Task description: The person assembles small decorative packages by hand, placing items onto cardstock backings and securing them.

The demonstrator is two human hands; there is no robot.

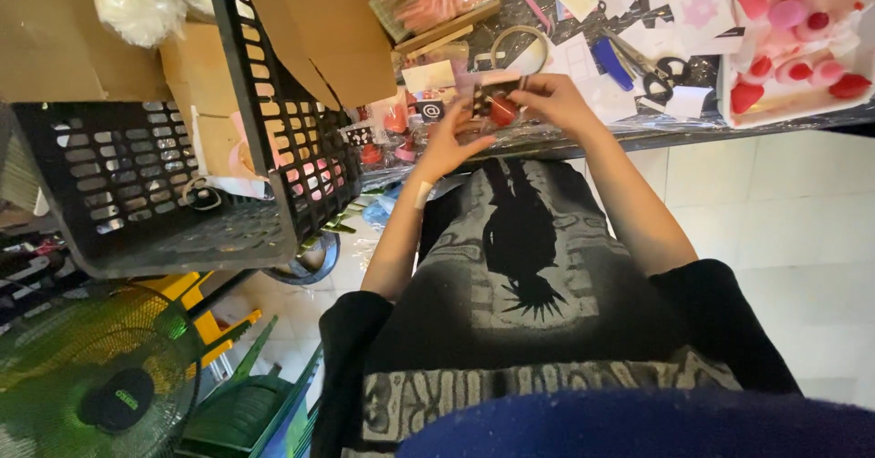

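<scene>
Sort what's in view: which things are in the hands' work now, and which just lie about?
In hand: left hand, right hand, small red piece with its clear packet.
Lying about: scissors, black basket, tray of pink and red sponges, green fan.

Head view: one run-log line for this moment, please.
left hand: holding small packet | right hand: holding same packet | packet: red item inside, above table edge | scissors: on table

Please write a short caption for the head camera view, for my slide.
Both hands, left and right, hold a small red piece in clear wrapping beside a black plastic crate.
</scene>
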